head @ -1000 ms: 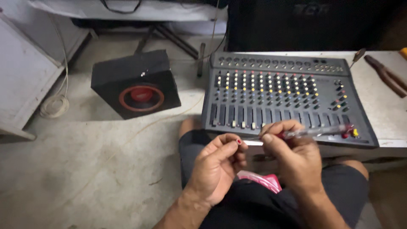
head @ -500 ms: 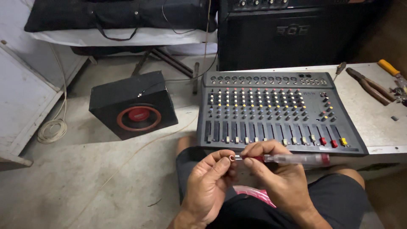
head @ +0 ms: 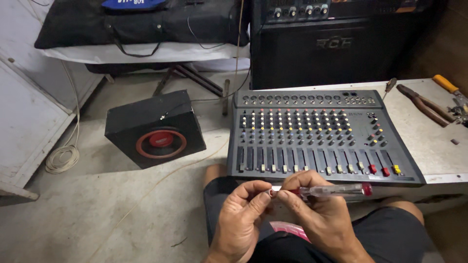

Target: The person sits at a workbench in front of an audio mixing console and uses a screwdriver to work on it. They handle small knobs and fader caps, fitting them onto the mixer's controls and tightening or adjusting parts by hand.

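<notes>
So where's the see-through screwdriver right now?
In the head view, low and centre: the screwdriver lies across the right hand, its tip meeting the left hand, just below the mixer.

pink plastic packet – on my lap, just below my right grip, mostly hidden | blue label – oval, white marks, on black bag far up-left of my left grip | embossed badge – dark cabinet, well above both grips
</notes>
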The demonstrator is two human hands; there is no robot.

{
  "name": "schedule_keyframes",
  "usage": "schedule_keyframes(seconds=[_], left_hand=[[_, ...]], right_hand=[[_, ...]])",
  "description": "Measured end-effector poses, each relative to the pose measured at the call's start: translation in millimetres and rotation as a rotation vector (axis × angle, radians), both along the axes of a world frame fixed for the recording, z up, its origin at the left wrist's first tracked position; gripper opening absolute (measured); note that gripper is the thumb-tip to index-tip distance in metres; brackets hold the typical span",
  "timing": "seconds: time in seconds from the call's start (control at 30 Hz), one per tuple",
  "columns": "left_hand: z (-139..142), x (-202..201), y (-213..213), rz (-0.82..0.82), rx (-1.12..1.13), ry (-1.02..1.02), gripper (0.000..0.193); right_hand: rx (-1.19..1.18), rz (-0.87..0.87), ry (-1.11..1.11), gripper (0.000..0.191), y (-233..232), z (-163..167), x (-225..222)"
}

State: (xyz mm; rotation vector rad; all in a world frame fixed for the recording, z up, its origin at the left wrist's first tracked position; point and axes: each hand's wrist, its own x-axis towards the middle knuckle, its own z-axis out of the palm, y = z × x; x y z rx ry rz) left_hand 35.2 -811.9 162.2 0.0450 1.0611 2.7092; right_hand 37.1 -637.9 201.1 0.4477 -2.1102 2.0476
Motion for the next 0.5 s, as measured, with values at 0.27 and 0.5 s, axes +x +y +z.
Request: schedule_keyframes(seconds=[0.27, 0.5], left_hand=[[-5.6, -3.7, -2.6, -0.031, 0.044, -0.04, 0.022], [-5.2, -5.1, -1.0, -0.032, 0.002, -0.005, 0.017]], right_hand=[[0.056, 0.056, 0.109, 0.009, -2.5, 4.9, -5.8], [0.021, -0.074, -0.045, 0.009, -5.4, 1.9, -4.0]])
